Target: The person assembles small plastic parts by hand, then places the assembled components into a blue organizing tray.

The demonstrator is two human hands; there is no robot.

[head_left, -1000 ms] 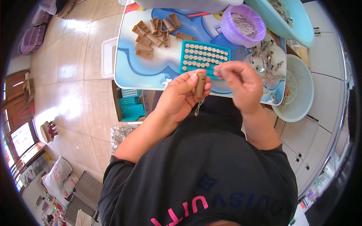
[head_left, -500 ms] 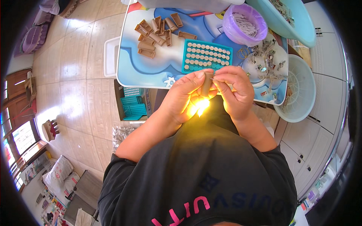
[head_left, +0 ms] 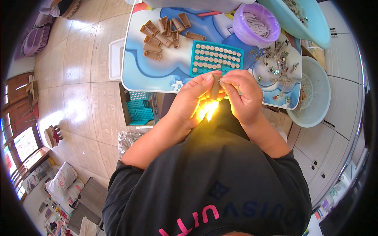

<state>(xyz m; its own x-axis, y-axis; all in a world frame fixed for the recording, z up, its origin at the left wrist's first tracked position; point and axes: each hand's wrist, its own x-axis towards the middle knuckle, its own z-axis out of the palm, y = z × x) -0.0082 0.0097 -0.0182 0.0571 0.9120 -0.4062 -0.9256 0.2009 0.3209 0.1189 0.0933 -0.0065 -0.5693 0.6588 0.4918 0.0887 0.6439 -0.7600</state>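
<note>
A brown tubular casing is in my left hand, whose thumb and fingers are closed round it. Bright yellow light glows at its lower end and hides the detail there. Against the casing's upper end, my right hand has thumb and forefinger pinched together. Something small and thin shows at those fingertips, too small to name. Just beyond both hands, a teal tray holds rows of small round pale pieces. Loose brown half-shell casings lie in a pile at the table's far left.
The blue-and-white patterned table also carries a purple lined bowl of pale pieces and a heap of small wired parts. Large pale-blue basins stand at the right. Left of my arm, a box contains more teal trays.
My right hand has shifted very slightly to the left at the casing's top. My left hand, the casing and the glowing light stay almost the same.
</note>
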